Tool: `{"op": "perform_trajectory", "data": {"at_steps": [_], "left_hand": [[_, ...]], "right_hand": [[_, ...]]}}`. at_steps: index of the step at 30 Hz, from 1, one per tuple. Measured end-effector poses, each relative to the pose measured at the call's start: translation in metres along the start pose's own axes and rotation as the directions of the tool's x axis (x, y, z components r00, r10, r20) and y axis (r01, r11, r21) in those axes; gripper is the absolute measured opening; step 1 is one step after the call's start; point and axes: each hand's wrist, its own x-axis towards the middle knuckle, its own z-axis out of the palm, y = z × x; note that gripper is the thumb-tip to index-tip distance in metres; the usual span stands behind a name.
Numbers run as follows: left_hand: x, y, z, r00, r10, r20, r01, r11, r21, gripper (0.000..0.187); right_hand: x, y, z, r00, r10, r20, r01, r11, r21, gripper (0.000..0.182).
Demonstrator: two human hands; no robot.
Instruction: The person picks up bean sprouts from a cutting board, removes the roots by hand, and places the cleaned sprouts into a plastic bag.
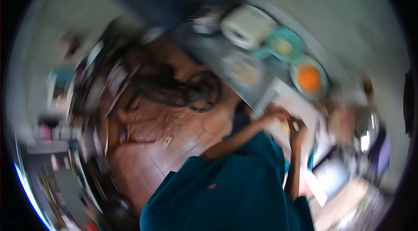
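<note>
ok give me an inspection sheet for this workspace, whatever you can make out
surface: grey counter beside a brown wooden floor; the whole frame is motion-blurred
job's things: a small pale item between the two hands, over a white board; too blurred to identify
clutter: white box-like thing, teal dish, bowl with orange contents
grippers: left hand and right hand close together on the pale item; grip cannot be told
cables: dark looped cord at the counter edge
surroundings: the person's teal sleeve fills the lower frame; blurred, unreadable items along the left side
</note>
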Motion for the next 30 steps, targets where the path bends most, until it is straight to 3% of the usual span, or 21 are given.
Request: {"op": "perform_trajectory", "data": {"at_steps": [1,2,3,5,9,11,12,15,16,17,19,21,23,25,27,28,30], "left_hand": [[0.004,0.008,-0.016,0.968,0.012,0.252,-0.07,0.972,0.225,0.022],[0.016,-0.011,-0.029,0.913,0.229,0.337,-0.05,0.884,-0.465,0.025],[-0.006,0.008,-0.007,0.942,-0.223,-0.252,0.126,0.928,-0.351,0.02],[-0.015,0.022,-0.014,0.897,-0.215,-0.387,0.025,0.898,-0.44,0.017],[-0.024,0.025,-0.033,0.878,-0.24,-0.415,0.007,0.872,-0.49,0.02],[-0.025,0.03,-0.038,0.865,-0.26,-0.429,0.031,0.881,-0.471,0.015],[-0.025,0.03,-0.039,0.86,-0.269,-0.434,0.042,0.884,-0.466,0.013],[-0.024,0.035,-0.046,0.887,-0.233,-0.399,0.02,0.882,-0.47,0.014],[-0.023,0.03,-0.048,0.896,-0.193,-0.4,-0.012,0.89,-0.456,0.014],[-0.023,0.026,-0.051,0.897,-0.206,-0.392,-0.002,0.883,-0.469,0.012],[-0.037,0.05,-0.06,0.892,-0.256,-0.372,0.059,0.883,-0.466,0.011],[-0.048,0.053,-0.069,0.898,-0.218,-0.382,0.049,0.912,-0.406,0.019],[-0.051,0.035,-0.081,0.869,-0.121,-0.48,-0.047,0.945,-0.324,0.016],[-0.078,0.054,-0.095,0.826,-0.113,-0.552,-0.141,0.907,-0.396,0.013],[-0.097,0.059,-0.113,0.796,-0.103,-0.596,-0.191,0.892,-0.41,0.011],[-0.103,0.059,-0.121,0.773,-0.121,-0.623,-0.183,0.897,-0.402,0.01],[-0.117,0.06,-0.135,0.746,-0.116,-0.656,-0.254,0.86,-0.442,0.009]], "right_hand": [[0.004,-0.014,0.0,0.99,-0.139,0.023,0.139,0.99,0.003,0.019],[0.012,-0.01,0.007,0.982,-0.178,0.07,0.176,0.984,0.023,0.016],[0.016,-0.013,0.009,0.968,-0.232,0.095,0.228,0.972,0.051,0.014],[0.021,-0.03,0.017,0.966,-0.227,0.122,0.217,0.972,0.088,0.014],[0.037,-0.042,0.03,0.906,-0.333,0.262,0.298,0.94,0.165,0.021],[0.037,-0.06,0.033,0.912,-0.265,0.311,0.162,0.933,0.321,0.025],[0.039,-0.061,0.034,0.894,-0.271,0.356,0.181,0.946,0.268,0.026],[0.038,-0.064,0.041,0.923,-0.238,0.301,0.18,0.961,0.21,0.026],[0.035,-0.061,0.047,0.922,-0.318,0.221,0.267,0.935,0.233,0.024],[0.033,-0.06,0.051,0.939,-0.282,0.196,0.224,0.936,0.272,0.023],[0.026,-0.081,0.052,0.955,-0.182,0.233,0.121,0.96,0.253,0.024],[0.022,-0.088,0.062,0.938,-0.265,0.224,0.195,0.937,0.289,0.029],[0.025,-0.092,0.076,0.915,-0.25,0.316,0.182,0.956,0.229,0.031],[0.012,-0.126,0.096,0.916,-0.241,0.322,0.09,0.903,0.419,0.032],[0.022,-0.13,0.112,0.862,-0.217,0.457,0.076,0.949,0.307,0.038],[0.021,-0.135,0.127,0.87,-0.251,0.425,0.059,0.908,0.415,0.041],[0.024,-0.146,0.153,0.842,-0.307,0.445,0.088,0.89,0.448,0.041]]}}
